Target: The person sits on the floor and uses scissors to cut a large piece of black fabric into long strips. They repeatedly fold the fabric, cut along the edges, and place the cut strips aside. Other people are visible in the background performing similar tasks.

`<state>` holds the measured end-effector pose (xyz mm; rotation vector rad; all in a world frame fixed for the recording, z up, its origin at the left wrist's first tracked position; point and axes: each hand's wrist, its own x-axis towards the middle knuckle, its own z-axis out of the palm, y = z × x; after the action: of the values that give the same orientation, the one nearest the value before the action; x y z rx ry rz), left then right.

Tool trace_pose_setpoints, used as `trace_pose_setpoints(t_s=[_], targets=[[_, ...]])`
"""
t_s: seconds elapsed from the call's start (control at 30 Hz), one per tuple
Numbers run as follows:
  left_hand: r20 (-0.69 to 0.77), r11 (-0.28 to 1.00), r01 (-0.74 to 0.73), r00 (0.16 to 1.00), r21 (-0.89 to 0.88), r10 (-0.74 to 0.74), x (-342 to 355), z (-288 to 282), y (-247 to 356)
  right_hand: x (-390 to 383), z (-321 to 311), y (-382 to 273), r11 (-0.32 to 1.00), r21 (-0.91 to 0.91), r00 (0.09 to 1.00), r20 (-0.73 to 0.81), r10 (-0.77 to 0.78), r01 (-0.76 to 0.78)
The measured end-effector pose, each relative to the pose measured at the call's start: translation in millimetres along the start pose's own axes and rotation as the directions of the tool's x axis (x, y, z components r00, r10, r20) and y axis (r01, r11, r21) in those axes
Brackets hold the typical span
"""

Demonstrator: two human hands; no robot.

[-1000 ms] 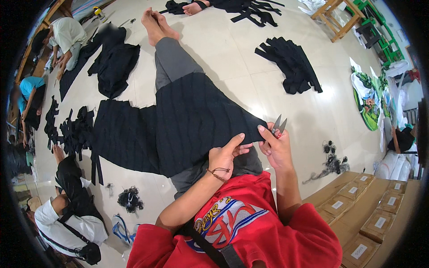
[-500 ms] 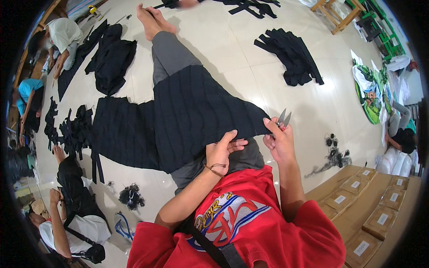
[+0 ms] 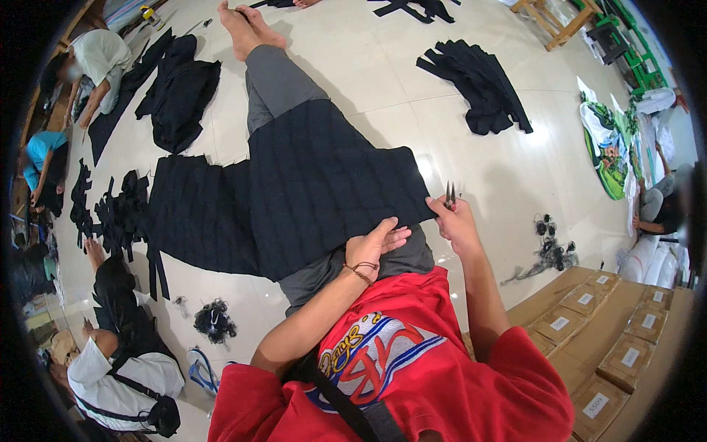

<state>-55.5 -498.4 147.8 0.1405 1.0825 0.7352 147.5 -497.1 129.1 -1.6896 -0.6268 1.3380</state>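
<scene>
Your right hand (image 3: 456, 223) pinched the near right corner of a wide, black, ridged fabric panel (image 3: 331, 180) between thumb and fingers, probably to keep that edge taut. The same fingers also carried small, pointed, silver-bladed scissors (image 3: 451, 193) with a touch of red; the blades rose above the knuckles, aimed away from you, which likely let the fingertips hold cloth without putting the tool down. Your left hand (image 3: 374, 249), just left of the right fingers, had its thumb along the panel's near edge and its fingers loosely spread; whether they gripped the cloth, you could not tell from this angle. The panel lay left of and beyond both sets of fingers, across your outstretched legs in dark grey cloth trousers (image 3: 283, 81), which seemed to serve as a work surface. A fanned stack of black fabric strips (image 3: 482, 92) rested on the glossy cream tiled floor (image 3: 390, 74), well beyond your right fingers, perhaps to leave your lap free.
</scene>
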Motion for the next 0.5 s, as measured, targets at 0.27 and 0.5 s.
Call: trace_pose_setpoints(t_s=[0.27, 0.5], targets=[[0.020, 0.998, -0.062, 0.998, -0.016, 0.062, -3, -1, -7, -64, 16, -14, 0.831, 0.397, 0.901, 0.352, 0.254, -0.389], [0.040, 0.997, -0.073, 0.996, -0.036, 0.074, 0, -6, -10, -93, 32, -1, 0.869, 0.207, 0.816, 0.491, 0.304, -0.449]])
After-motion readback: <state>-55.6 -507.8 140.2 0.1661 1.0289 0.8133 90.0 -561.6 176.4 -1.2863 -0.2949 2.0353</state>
